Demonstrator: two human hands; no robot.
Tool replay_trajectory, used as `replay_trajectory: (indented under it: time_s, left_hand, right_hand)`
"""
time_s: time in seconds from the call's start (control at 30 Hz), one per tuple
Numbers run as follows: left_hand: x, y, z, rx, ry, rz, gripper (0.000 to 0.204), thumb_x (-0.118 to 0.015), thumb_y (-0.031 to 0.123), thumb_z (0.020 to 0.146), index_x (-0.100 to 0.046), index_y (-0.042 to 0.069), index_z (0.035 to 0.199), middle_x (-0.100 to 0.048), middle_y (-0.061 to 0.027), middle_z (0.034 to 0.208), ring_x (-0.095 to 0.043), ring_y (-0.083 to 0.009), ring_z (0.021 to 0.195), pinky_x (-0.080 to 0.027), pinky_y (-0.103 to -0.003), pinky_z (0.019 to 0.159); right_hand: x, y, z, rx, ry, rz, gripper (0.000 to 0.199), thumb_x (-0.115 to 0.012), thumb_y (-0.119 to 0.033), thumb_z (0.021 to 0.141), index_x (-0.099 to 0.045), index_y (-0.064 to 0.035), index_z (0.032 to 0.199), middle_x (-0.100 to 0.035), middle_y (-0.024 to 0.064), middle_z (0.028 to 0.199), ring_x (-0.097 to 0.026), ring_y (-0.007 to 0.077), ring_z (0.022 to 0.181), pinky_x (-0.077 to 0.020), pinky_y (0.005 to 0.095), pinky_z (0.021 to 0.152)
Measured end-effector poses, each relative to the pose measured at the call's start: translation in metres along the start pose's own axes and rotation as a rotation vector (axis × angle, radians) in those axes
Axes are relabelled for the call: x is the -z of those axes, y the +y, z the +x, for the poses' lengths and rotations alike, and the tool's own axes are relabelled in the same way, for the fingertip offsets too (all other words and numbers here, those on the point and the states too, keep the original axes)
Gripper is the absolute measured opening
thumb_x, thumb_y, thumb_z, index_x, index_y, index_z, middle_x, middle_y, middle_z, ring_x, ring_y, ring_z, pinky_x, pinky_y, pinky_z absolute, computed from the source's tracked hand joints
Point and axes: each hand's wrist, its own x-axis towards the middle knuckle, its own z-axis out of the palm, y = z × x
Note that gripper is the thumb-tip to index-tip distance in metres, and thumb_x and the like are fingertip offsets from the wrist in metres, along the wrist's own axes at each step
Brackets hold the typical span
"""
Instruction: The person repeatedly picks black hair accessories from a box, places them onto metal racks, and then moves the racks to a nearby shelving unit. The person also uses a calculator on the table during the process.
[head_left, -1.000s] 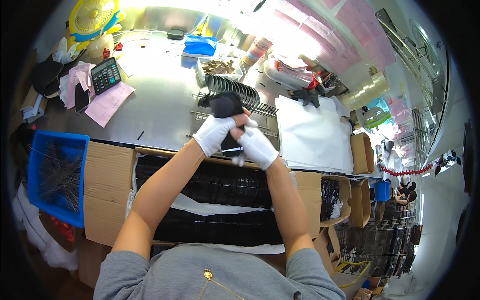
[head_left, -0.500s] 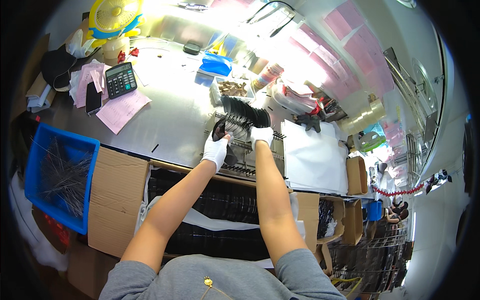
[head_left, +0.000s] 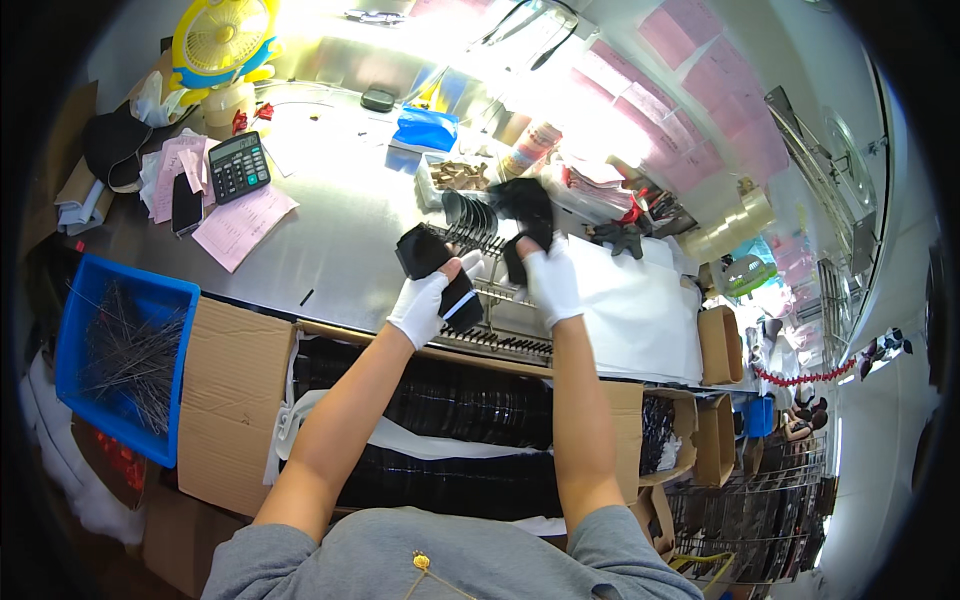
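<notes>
My left hand, in a white glove, is closed round a small stack of black curved, lens-like pieces held above the near left side of a wire rack. My right hand, gloved in white too, grips another bunch of black curved pieces, smeared by motion, at the rack's right side. Between the hands, the metal wire rack shows its rows of short prongs. Several dark, shiny curved pieces stand in a row at its far end.
Nearest me is an open carton packed with rows of black pieces. A blue bin of thin metal wires sits at left. A calculator lies on pink papers. White sheets lie right of the rack; a white tray holds brown pieces.
My right hand has come away from the row to the right, carrying black pieces, and the row in the rack is shorter. My left hand's stack has turned and shows more fully.
</notes>
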Motion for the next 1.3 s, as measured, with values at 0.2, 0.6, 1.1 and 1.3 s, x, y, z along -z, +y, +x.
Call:
replay_trajectory:
  time_s: [0.2,0.6,1.1,1.3]
  left_hand:
    - [-0.004,0.028,-0.008,0.120,-0.288,0.109,0.038,-0.070,0.018,0.095,-0.056,0.006,0.129,-0.069,-0.0085,0.115,-0.068,-0.0238,0.104,-0.058,-0.043,0.089]
    - [0.030,0.009,0.009,0.024,0.416,0.138,0.024,-0.063,0.015,0.097,-0.069,0.000,0.115,-0.070,-0.0101,0.104,-0.069,-0.0248,0.090,-0.060,-0.043,0.080]
    - [0.024,0.023,-0.010,0.060,0.157,-0.092,0.021,-0.060,0.018,0.099,-0.064,0.004,0.114,-0.071,-0.0099,0.102,-0.070,-0.0262,0.091,-0.059,-0.043,0.080]
    - [-0.001,0.010,-0.086,0.121,-0.094,0.229,0.029,-0.070,0.013,0.093,-0.064,0.008,0.122,-0.070,-0.0042,0.108,-0.068,-0.0204,0.098,-0.057,-0.039,0.087]
  right_hand:
    - [-0.028,0.058,-0.025,-0.050,-0.535,-0.035,0.036,-0.048,-0.033,0.106,-0.058,-0.0012,0.118,-0.065,0.0069,0.096,-0.065,0.0188,0.075,-0.0544,0.0317,0.065]
    - [-0.116,0.074,0.091,-0.406,0.282,-0.641,0.060,-0.070,-0.038,0.085,-0.059,0.0069,0.123,-0.063,0.0296,0.126,-0.064,0.0368,0.117,-0.0504,0.0417,0.100]
    - [-0.046,-0.008,0.001,0.411,-0.213,0.101,0.029,-0.064,-0.022,0.099,-0.065,0.0003,0.117,-0.071,0.0085,0.097,-0.066,0.0157,0.075,-0.0541,0.0293,0.068]
    - [-0.019,0.030,-0.091,-0.040,-0.185,-0.028,0.038,-0.059,-0.029,0.100,-0.062,0.0049,0.117,-0.071,0.0113,0.095,-0.065,0.0168,0.085,-0.0523,0.0323,0.075]
